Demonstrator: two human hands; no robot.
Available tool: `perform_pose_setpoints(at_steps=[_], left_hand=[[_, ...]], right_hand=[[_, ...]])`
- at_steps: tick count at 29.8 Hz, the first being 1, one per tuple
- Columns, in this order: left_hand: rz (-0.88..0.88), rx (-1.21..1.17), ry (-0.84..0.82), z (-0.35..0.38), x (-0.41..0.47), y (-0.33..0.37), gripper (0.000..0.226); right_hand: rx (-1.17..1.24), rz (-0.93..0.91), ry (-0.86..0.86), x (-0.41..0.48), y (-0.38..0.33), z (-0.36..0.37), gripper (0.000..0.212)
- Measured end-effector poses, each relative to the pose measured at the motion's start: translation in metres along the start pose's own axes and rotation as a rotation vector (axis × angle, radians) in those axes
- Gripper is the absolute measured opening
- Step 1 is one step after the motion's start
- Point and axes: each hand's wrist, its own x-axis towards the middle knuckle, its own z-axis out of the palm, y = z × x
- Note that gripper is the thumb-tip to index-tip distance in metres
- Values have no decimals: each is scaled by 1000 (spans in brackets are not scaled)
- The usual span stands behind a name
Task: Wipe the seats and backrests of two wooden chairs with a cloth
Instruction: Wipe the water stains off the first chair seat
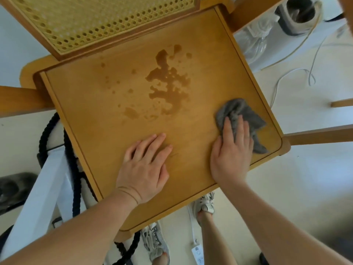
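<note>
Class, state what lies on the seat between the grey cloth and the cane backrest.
In the head view, dark blotches spread over the wooden seat between the grey cloth and the cane backrest.

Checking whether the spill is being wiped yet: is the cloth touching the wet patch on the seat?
Apart. The head view shows bare wood of the seat between the cloth under the right hand and the wet patch.

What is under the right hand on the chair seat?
A bunched grey cloth lies under the right hand, pressed onto the wooden seat near its edge. How much cloth sits beneath the palm is covered. The dark wet patches lie apart, mid-seat.
</note>
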Motion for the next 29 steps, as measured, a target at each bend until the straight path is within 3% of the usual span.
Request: perform_pose_setpoints(at_steps=[4, 6, 7, 10, 12, 14, 18, 22, 24, 27, 29], left_hand=[[-11, -28, 5, -1, -1, 1, 39], [-16, -41, 13, -1, 0, 1, 37], [-15, -47, 21, -1, 1, 1, 39], [-23, -66, 36, 0, -2, 1, 43], [-20, -72, 61, -1, 0, 1, 42], [-24, -69, 67, -1, 0, 1, 42], [-39, -81, 91, 0, 0, 1, 40], [-40, -116, 102, 3, 0, 0, 38], [-45, -144, 91, 3, 0, 0, 37], [-123, -259, 94, -4, 2, 5, 34], [-239, -425, 139, -12, 4, 12, 31]], right_hand=[[26, -443, -207, -81, -34, 0, 47], [14, -687, -252, -52, -6, -6, 42], [-14, -704, -234, -31, 13, -10, 41], [-43, -266, -197, 32, 58, -32, 52], [-9, -75, -147, 38, 49, -32, 55], [22, -110, -156, 13, 13, -20, 53], [82, -485, -262, -49, -48, 3, 47], [28, -790, -261, -14, -14, -3, 38], [-21, -703, -201, 12, 18, -16, 39], [75, -225, -144, 4, 17, -23, 46], [139, -182, -172, -28, -20, -15, 49]])
